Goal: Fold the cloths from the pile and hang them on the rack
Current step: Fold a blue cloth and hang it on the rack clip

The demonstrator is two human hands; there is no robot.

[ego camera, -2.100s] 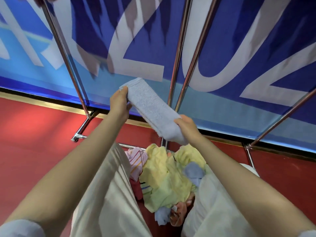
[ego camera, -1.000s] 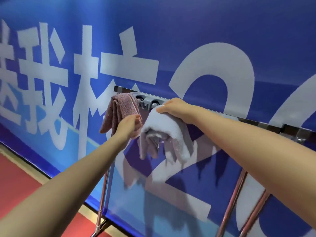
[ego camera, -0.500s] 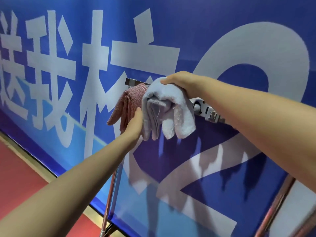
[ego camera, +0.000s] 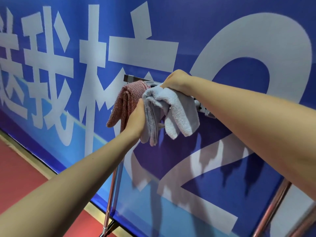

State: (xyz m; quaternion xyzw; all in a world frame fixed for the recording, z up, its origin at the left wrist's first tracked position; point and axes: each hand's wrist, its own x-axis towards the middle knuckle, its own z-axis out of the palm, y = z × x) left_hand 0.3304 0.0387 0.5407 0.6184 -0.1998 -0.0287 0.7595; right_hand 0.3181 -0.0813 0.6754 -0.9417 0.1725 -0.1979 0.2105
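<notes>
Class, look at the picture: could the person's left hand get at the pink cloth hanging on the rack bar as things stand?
Probably yes. The left hand is at the hanging folds of the pale blue cloth, right beside the pink cloth on the rack bar, and nothing lies between them. It would need to let go first.

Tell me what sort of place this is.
Probably an indoor hall or event space, not a home: a big blue printed banner with large white characters covers the wall, the floor is red, and folded cloths hang on a freestanding metal rack.

Rack bar (ego camera: 127, 77): pink cloth (ego camera: 125, 100), blue cloth (ego camera: 177, 108) draped.
</notes>
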